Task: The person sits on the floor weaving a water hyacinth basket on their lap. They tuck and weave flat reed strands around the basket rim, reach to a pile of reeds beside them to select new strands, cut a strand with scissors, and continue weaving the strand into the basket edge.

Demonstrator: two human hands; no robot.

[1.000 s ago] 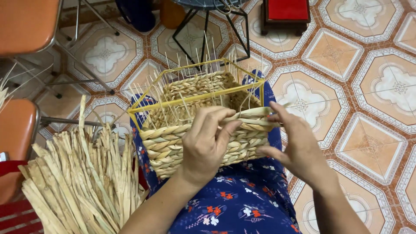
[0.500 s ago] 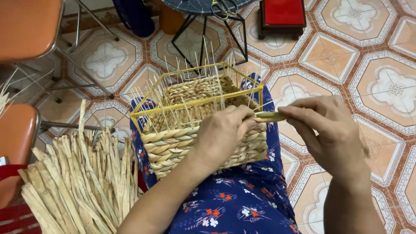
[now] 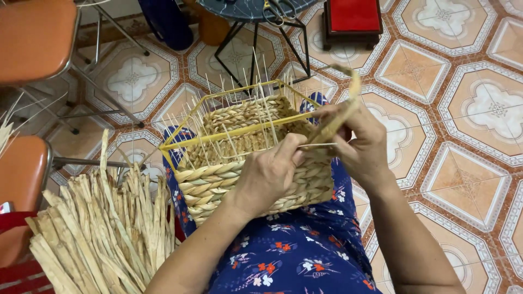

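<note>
Now that her right hand [image 3: 359, 144] has lifted the pinched tan straw strand [image 3: 339, 117] upward, her left hand [image 3: 272, 174] presses the half-woven yellow-framed straw basket [image 3: 218, 185], tightening the weave.

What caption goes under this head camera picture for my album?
Left hand steadies a half-woven straw basket on the lap while right hand pulls up a straw strand.

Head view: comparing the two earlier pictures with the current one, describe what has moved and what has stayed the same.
The right hand has lifted the straw strand from lying flat along the basket rim to standing up and curling over. The left hand has slid right to pinch the strand's base at the corner. The basket stays on the lap, and the straw bundle beside it is unmoved.
</note>
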